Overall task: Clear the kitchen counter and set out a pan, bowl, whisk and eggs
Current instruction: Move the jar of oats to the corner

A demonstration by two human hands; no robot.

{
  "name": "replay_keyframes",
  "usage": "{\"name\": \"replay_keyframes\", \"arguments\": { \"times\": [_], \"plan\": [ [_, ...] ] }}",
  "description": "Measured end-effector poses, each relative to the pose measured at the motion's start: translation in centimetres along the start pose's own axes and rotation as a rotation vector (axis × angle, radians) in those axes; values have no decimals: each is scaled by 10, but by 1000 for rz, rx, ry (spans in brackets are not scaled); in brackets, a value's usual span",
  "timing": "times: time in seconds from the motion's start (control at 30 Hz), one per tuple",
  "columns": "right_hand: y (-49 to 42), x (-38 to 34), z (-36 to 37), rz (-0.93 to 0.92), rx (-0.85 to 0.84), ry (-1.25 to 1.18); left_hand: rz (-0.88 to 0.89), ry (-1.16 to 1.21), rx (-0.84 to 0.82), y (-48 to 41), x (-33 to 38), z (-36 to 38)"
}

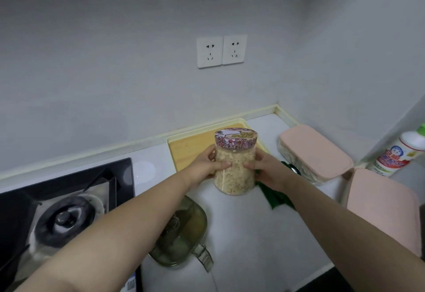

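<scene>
Pale grey walls meet in a corner above a white kitchen counter (241,234), with two wall sockets (222,51) side by side high above the hands. Both bare arms reach forward, and the left hand (207,165) and right hand (269,170) grip a clear jar (234,165) from opposite sides, thumbs and fingers curled round it. The jar is upright, has a flowered lid and is full of pale beige flakes; whether its base rests on the counter or is lifted just above it cannot be told. Beyond the hands, a wooden cutting board (188,149) lies flat against the wall, partly hidden by the jar. Beside the right hand are two pink-lidded containers (315,151), the nearer one cut off at the frame edge. Further right stands a white bottle (397,153), also cut off. A green cloth (276,197) shows under the right wrist, with a small shiny object beside it that is too hidden to name. Left of the left arm is a black gas hob (64,213). A glass-lidded jug (184,229) sits beneath the left forearm, which covers part of it.
</scene>
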State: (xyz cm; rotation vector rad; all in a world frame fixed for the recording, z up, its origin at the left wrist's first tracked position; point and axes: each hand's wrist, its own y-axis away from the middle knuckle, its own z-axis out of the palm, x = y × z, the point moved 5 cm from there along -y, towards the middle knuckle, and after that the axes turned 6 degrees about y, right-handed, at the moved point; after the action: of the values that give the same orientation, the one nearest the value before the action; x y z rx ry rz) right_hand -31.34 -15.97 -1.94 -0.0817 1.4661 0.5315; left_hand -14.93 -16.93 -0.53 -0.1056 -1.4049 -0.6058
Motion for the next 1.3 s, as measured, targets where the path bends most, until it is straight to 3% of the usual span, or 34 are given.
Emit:
{"name": "replay_keyframes", "arguments": {
  "times": [0.63,1.3],
  "plan": [
    [-1,-48,184,-124,-16,0,199,126,350,167,31,-87],
    [58,-10,528,-50,-351,56,258,201,669,491,-16,-237]
  ]
}}
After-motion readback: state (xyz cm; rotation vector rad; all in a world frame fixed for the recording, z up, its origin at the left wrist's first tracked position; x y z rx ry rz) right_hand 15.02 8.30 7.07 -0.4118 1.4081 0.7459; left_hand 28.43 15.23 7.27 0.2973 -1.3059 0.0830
